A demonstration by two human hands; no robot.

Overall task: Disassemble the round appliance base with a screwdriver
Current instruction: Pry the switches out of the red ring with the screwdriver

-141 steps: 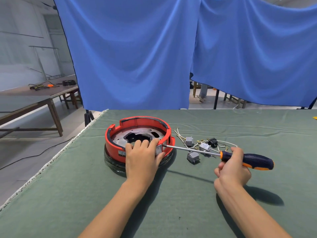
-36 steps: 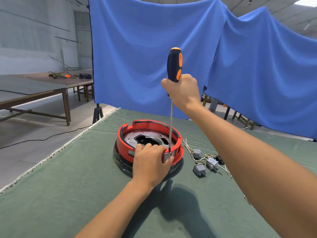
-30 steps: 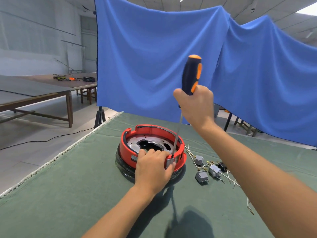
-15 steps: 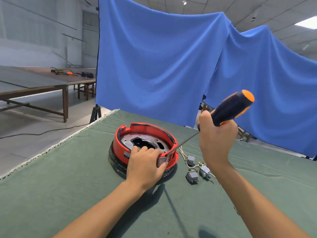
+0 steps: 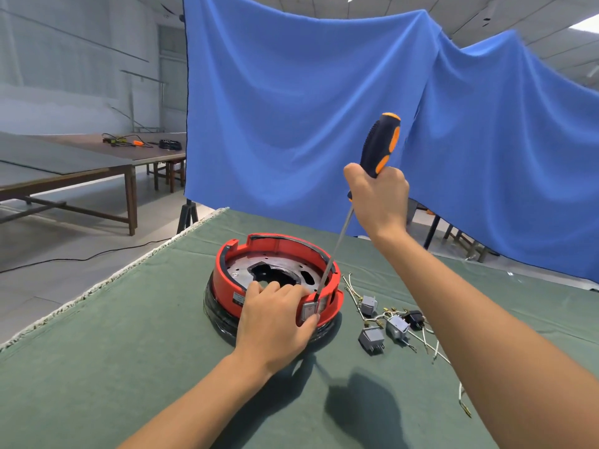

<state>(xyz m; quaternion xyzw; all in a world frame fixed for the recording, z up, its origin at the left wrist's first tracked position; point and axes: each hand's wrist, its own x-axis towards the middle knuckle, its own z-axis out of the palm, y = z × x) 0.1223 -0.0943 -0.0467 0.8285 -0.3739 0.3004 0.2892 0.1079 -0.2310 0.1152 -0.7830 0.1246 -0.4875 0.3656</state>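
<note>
The round appliance base [image 5: 275,283] sits mid-desk, red ring on, metal plate exposed. Left hand [image 5: 275,322] clamps its front rim; right hand [image 5: 379,196] wraps the screwdriver [image 5: 377,147], tip at the grey switch [image 5: 309,311]. Removed switches [image 5: 384,325] lie beside it, so it looks partly done.

The room is bright, with soft light coming from above. A ceiling light [image 5: 588,22] glows white at the top right corner. Dark, soft shadows of the arms fall on the green table [image 5: 97,367]. The picture is sharp in the middle. Straight lines bend near the edges. No strong glare shows.
</note>
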